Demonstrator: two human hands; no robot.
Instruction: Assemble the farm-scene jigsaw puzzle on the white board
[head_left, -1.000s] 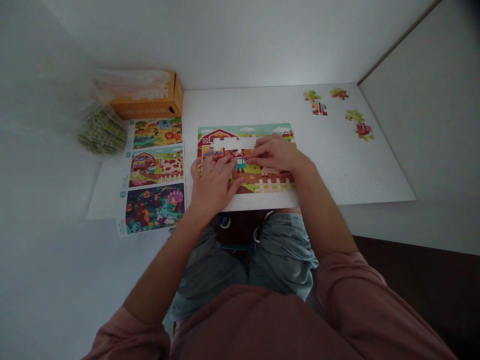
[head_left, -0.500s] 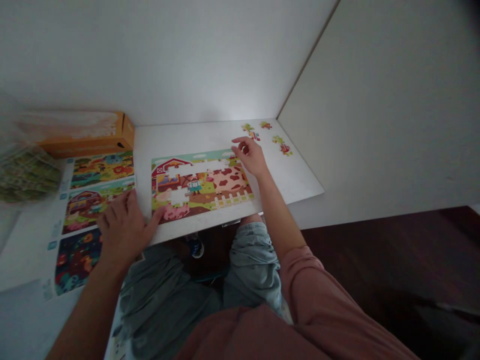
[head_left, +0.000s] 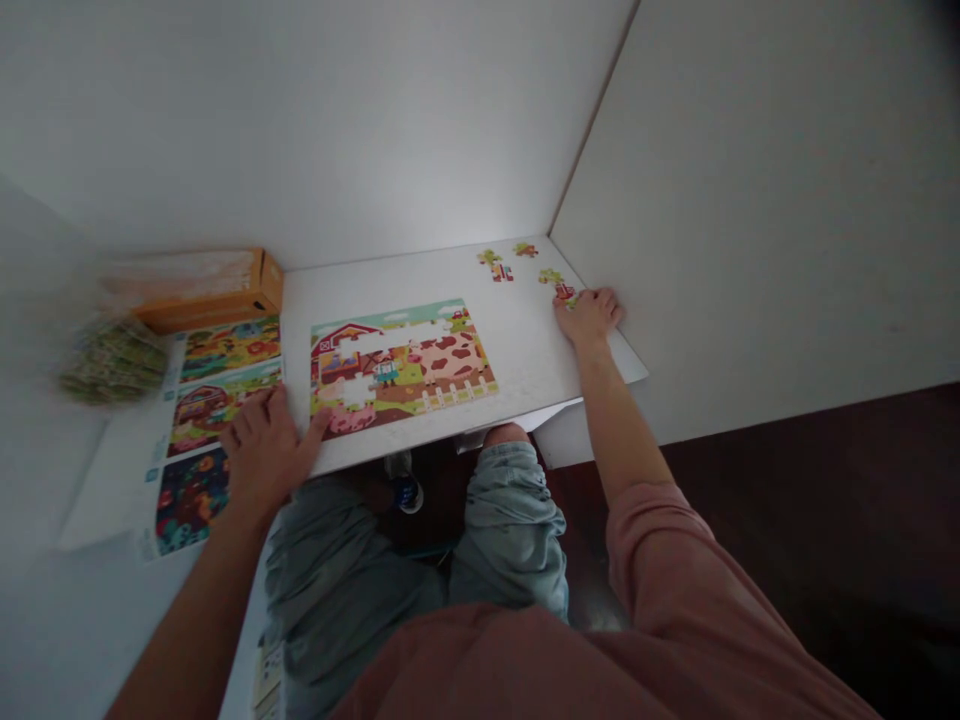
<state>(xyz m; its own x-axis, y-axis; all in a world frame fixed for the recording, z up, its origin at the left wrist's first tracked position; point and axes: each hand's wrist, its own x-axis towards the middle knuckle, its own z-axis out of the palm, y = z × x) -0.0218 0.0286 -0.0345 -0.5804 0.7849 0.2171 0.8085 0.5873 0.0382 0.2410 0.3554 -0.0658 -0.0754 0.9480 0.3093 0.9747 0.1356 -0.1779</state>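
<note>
The right hand (head_left: 592, 315) lies near the table's (head_left: 525, 370) far right corner, fingers curled over a loose piece (head_left: 565, 292); whether it grips it I cannot tell. The left hand (head_left: 266, 455) rests flat and open at the front edge, thumb touching the puzzle (head_left: 401, 365)

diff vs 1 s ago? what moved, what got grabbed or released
The right hand left the farm puzzle and reached far right to the loose pieces by the side wall, fingers on the nearest one; a closed grip can't be confirmed. The left hand slid off the puzzle to its left edge, lying flat. The puzzle, the reference cards and the orange box stayed put.
</note>
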